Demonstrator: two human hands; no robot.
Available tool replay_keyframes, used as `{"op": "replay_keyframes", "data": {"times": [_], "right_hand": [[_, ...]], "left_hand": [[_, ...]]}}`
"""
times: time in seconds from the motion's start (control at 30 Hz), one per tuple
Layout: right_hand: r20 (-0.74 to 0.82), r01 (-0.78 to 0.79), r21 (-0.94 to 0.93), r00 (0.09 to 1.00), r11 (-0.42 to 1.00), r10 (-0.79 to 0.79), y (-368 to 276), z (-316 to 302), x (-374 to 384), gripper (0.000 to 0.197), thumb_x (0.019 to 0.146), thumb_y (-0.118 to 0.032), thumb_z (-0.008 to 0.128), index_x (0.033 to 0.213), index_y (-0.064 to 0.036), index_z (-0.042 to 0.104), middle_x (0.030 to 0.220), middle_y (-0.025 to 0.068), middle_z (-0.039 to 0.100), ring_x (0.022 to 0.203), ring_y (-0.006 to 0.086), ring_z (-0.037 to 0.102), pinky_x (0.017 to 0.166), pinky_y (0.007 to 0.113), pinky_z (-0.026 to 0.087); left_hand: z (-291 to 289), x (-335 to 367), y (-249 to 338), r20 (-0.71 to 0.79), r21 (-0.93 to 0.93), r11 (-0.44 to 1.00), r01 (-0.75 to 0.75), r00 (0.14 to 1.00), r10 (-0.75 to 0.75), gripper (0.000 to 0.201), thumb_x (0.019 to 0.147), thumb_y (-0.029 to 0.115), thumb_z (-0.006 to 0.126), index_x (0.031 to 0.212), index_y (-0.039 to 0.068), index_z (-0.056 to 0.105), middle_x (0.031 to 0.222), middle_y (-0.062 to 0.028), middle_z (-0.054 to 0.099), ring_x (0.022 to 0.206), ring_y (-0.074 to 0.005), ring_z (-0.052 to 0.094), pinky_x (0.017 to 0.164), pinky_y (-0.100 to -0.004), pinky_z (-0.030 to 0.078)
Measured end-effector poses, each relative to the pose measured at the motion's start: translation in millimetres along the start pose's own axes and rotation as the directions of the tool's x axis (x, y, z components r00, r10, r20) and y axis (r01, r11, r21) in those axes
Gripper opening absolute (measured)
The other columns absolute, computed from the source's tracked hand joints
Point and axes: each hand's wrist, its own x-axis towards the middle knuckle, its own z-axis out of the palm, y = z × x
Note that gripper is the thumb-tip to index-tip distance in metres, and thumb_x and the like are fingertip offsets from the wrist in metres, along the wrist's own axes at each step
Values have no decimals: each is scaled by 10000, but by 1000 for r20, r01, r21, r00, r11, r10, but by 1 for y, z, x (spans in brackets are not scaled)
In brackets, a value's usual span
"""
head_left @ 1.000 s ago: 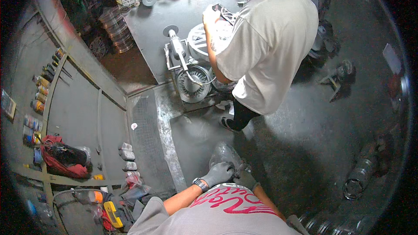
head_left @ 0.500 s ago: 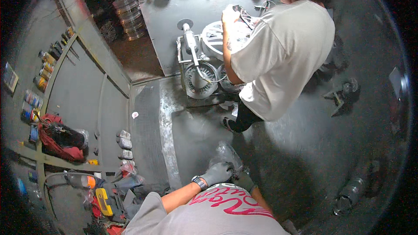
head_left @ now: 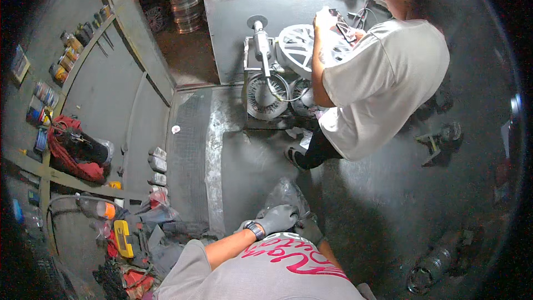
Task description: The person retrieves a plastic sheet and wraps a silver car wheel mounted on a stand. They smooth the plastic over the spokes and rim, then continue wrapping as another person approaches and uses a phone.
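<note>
Close to my body, a crumpled clear plastic bag (head_left: 290,193) sticks up and away from my gloved hands. My left hand (head_left: 279,218), in a grey glove with a wristwatch above it, has its fingers curled at the near end of the bag. Right beside it, my right hand (head_left: 309,229), also gloved, is closed around the bag's gathered end. Its fingers are partly hidden in shadow and behind the left hand. Whatever may be inside the bag cannot be made out.
Ahead, a co-worker (head_left: 383,78) stands holding a phone-like object over a silver wheel rim (head_left: 297,44). A power tool with a disc (head_left: 261,41) rests on the stand left of it. Shelves with cans (head_left: 47,94) and a yellow case (head_left: 123,239) are at left.
The whole view has shifted, so the co-worker and wheel stand appear farther right. My hands stay together at the plastic bag, which keeps nearly the same place and shape.
</note>
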Motion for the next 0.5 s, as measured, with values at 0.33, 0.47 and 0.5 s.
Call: {"op": "replay_keyframes", "data": {"times": [0.33, 0.47, 0.5], "right_hand": [[49, -106, -71, 993, 992, 110, -15, -10, 6, 241, 791, -276, 634, 892, -68, 697, 879, 210, 673, 849, 405, 655, 772, 492, 509], [12, 5, -75, 1000, 997, -4, -3, -6, 6, 286, 795, -302, 640, 903, -42, 691, 875, 240, 666, 856, 407, 651, 764, 493, 495], [-3, 9, -83, 1000, 997, -9, -2, -5, 6, 307, 805, -308, 644, 928, -30, 690, 878, 258, 662, 858, 406, 650, 752, 486, 484]], "left_hand": [[1, 4, -7, 16, 23, 1000, 19, 1000, -20, 323, 892, 239, 489, 1083, 46, 661, 1098, -226, 655, 1043, -406, 615, 926, -483, 477], [-5, 5, 0, 44, 12, 998, 63, 997, -64, 320, 892, 234, 487, 1075, 47, 670, 1110, -225, 653, 1044, -414, 612, 931, -483, 473], [-3, 5, -2, 11, 18, 999, 36, 999, -37, 297, 887, 232, 496, 1028, 31, 663, 1065, -234, 657, 1004, -423, 619, 900, -494, 482]]}}
